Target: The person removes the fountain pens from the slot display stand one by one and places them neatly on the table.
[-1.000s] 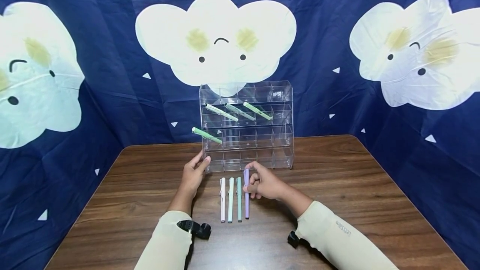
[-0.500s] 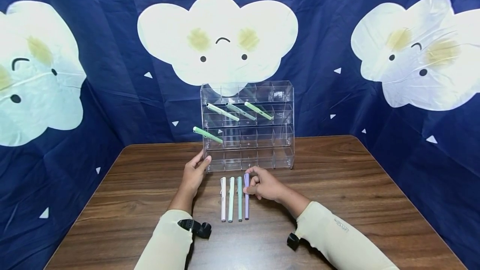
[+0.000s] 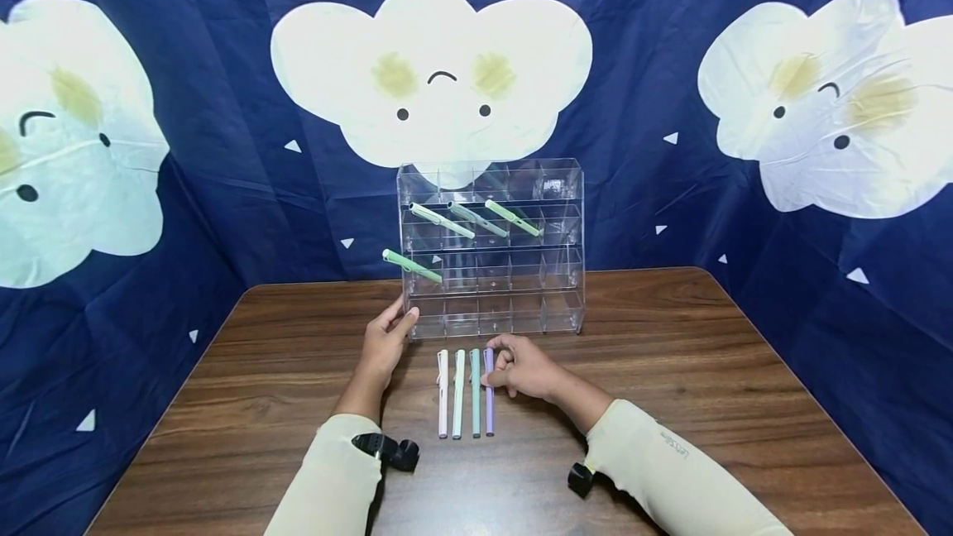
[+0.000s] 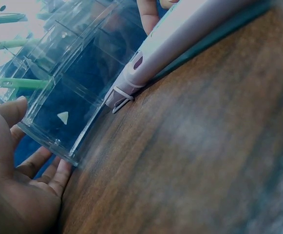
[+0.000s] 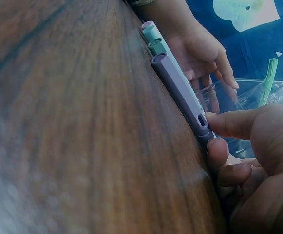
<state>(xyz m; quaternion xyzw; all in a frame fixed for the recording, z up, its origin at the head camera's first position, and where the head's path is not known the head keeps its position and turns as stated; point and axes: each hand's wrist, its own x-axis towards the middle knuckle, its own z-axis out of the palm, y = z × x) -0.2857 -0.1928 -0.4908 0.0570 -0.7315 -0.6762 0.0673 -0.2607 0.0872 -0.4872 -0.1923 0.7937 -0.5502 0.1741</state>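
In the head view my right hand pinches a purple pen near its clipped end. The right wrist view shows thumb and fingers at that end of the purple pen, which lies along the tabletop. Left of it, roughly parallel, are a teal pen, a pale green pen and a pale pink pen. My left hand holds the lower left corner of a clear tiered rack, thumb in front; some of its fingers are hidden behind the side in the head view.
Three pens, a whitish-green pen, a grey-green pen and a light green pen, lean in an upper tier. A bright green pen sticks out leftward lower down. A blue cloud-printed curtain surrounds the wooden table.
The purple pen has shifted slightly toward me, its clipped end now about level with the other pens' ends. My right hand moved with it. The left hand stays at the rack.
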